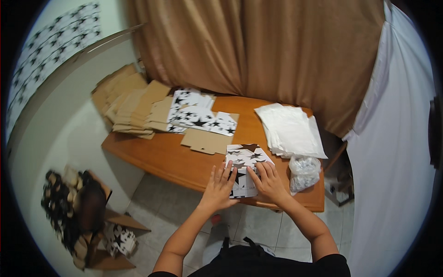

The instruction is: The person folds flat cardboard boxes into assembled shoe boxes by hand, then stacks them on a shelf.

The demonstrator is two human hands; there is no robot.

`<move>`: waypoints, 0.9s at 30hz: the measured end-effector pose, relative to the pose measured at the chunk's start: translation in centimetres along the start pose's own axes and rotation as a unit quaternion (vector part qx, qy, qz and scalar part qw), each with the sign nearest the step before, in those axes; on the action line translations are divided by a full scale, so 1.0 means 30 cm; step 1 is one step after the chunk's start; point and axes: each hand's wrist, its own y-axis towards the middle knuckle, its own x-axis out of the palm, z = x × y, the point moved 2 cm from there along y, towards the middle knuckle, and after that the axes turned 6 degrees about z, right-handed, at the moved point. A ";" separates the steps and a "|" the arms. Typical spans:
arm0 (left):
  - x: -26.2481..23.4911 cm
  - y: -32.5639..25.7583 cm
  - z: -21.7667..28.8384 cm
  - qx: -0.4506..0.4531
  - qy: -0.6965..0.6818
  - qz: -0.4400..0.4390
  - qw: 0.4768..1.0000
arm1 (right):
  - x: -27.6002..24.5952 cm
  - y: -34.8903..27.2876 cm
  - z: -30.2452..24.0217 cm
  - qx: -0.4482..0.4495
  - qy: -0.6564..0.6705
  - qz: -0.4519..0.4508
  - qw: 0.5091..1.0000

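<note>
Pressing down with spread fingers, the left hand (218,183) lies palm-down on the near left part of a star-printed box (244,168), a white carton with black stars that sits at the near edge of the wooden table (175,159). The right hand (267,181) rests on the near right part of the same box, its fingers apart and flat, clamped on nothing; the two hands sit just beside each other with the box's middle showing between them. Both forearms rise from the lower edge and bend inward toward the box, wrists nearly level with the tabletop. Whether the box is shut or holds anything cannot be told. Just right of the right hand stands a clear plastic bag (303,171) filled with small pale pieces, too small to identify. Behind the bag lies a stack of white sheets (290,129). Farther back on the table's left part lie flat printed cartons (198,113) with the same star pattern, a plain brown cardboard blank (206,141) beside them, and fanned piles of brown cardboard (129,104). On the floor at lower left stands an open cardboard box (99,221) holding dark patterned items, blurred. A brown curtain (258,51) hangs behind the table.
</note>
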 end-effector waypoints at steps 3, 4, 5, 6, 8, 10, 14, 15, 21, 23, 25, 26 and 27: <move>-0.104 -0.133 0.074 -0.063 0.093 0.014 0.994 | -0.114 0.103 -0.112 0.042 0.219 -0.038 0.974; -0.143 -0.178 0.098 -0.075 0.148 0.024 0.986 | -0.134 0.126 -0.152 0.018 0.236 -0.024 0.971; -0.190 -0.222 0.114 -0.090 0.204 0.033 0.974 | -0.146 0.151 -0.193 -0.006 0.241 -0.006 0.971; -0.234 -0.259 0.126 -0.114 0.228 0.043 0.966 | -0.157 0.180 -0.232 -0.031 0.244 0.013 0.969; -0.338 -0.368 0.158 -0.162 0.282 0.058 0.944 | -0.193 0.248 -0.341 -0.082 0.273 0.053 0.957; -0.479 -0.499 0.194 -0.211 0.331 0.069 0.917 | -0.254 0.329 -0.466 -0.121 0.294 0.082 0.945; -0.740 -0.755 0.305 -0.270 0.421 0.078 0.862 | -0.448 0.462 -0.734 -0.184 0.360 0.149 0.902; -0.798 -0.821 0.336 -0.279 0.442 0.083 0.848 | -0.492 0.488 -0.806 -0.204 0.357 0.175 0.895; -1.149 -1.293 0.553 -0.340 0.517 0.093 0.780 | -0.858 0.568 -1.300 -0.249 0.444 0.228 0.830; -1.256 -1.459 0.635 -0.353 0.528 0.085 0.768 | -0.977 0.568 -1.474 -0.255 0.473 0.234 0.811; -1.387 -1.619 0.733 -0.381 0.547 0.072 0.742 | -1.110 0.587 -1.646 -0.277 0.509 0.227 0.782; -1.441 -1.676 0.781 -0.401 0.557 0.068 0.724 | -1.172 0.601 -1.715 -0.288 0.517 0.228 0.773; -1.492 -1.735 0.820 -0.414 0.561 0.068 0.714 | -1.237 0.619 -1.791 -0.305 0.522 0.237 0.761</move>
